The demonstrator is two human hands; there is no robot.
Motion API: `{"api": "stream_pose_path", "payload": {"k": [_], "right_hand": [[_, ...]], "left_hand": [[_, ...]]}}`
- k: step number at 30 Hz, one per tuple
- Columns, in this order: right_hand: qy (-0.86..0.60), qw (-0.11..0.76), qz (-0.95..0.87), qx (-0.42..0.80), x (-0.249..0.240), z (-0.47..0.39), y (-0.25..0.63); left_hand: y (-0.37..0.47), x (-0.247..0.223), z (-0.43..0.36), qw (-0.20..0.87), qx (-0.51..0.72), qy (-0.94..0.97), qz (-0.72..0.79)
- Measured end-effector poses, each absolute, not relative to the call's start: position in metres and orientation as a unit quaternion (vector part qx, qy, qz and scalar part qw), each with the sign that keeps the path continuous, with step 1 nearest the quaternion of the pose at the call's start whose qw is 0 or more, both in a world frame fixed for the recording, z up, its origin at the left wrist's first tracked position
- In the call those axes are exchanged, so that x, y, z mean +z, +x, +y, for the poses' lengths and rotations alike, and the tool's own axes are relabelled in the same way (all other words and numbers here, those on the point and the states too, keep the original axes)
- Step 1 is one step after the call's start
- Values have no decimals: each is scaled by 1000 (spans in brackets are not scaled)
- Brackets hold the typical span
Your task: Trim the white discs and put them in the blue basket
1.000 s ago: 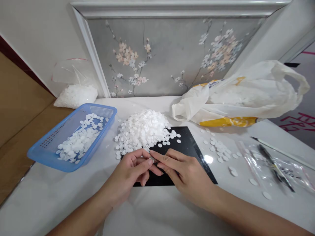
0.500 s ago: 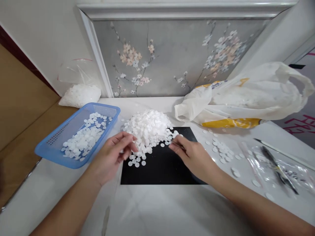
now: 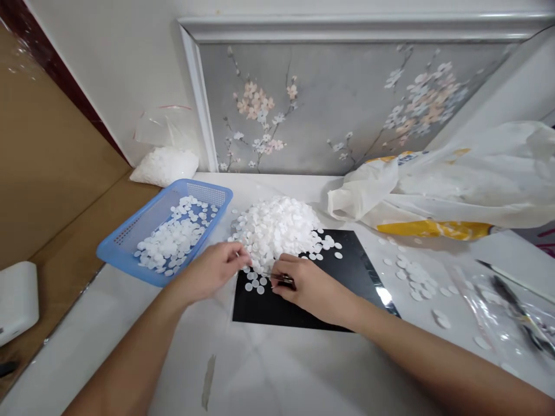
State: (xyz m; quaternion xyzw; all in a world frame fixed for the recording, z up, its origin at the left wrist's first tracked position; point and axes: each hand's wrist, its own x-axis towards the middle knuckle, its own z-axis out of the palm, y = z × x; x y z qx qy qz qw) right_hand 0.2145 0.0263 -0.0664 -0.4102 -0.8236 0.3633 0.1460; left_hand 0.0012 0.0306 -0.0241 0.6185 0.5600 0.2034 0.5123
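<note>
A heap of small white discs (image 3: 281,222) covers the back left of a black board (image 3: 312,312), with several loose discs (image 3: 255,283) at its front edge. My right hand (image 3: 310,286) grips slim metal tweezers (image 3: 284,278), whose tips point left towards the heap's front. Facing it, my left hand (image 3: 217,268) is closed in a pinch beside the heap's left front edge. Whatever lies between its fingertips is too small to make out. Left of the heap stands a blue plastic basket (image 3: 125,263) holding many more discs (image 3: 171,240).
Behind the basket sits a clear bag of white pieces (image 3: 167,164). A white and yellow plastic bag (image 3: 433,199) lies at the back right. Scattered discs (image 3: 418,277), a clear packet (image 3: 485,300) and a dark pen-like tool (image 3: 515,306) occupy the right side.
My right hand has moved left across the board with the tweezers, close to the heap's front. My left hand's fingers have drawn together into a pinch. The view has shifted left.
</note>
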Motion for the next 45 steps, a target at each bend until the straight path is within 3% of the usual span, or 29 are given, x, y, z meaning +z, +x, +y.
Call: {"api": "stream_pose_path", "payload": {"k": [4, 9, 16, 20, 25, 30, 34, 38, 45], "right_hand": [[-459, 144, -775, 410, -61, 31, 222], [-450, 75, -744, 487, -57, 32, 231], [-446, 164, -808, 349, -67, 33, 221], [-432, 160, -833, 306, -74, 34, 219], [-390, 143, -866, 277, -78, 39, 221], [-386, 117, -883, 239, -76, 40, 216], [-452, 162, -820, 312, -64, 37, 222], [-510, 93, -742, 425, -54, 35, 236], [-497, 102, -709, 490, -58, 40, 247]], "left_hand": [[9, -24, 21, 372, 37, 695, 614], [18, -27, 17, 330, 0, 697, 637], [29, -38, 21, 361, 0, 709, 607], [25, -37, 23, 380, 6, 719, 582], [8, -29, 28, 289, 41, 732, 615], [9, -34, 31, 312, 24, 730, 607], [18, -38, 30, 304, 19, 727, 615], [20, -35, 28, 309, 16, 726, 614], [19, -34, 26, 405, 29, 714, 570]]}}
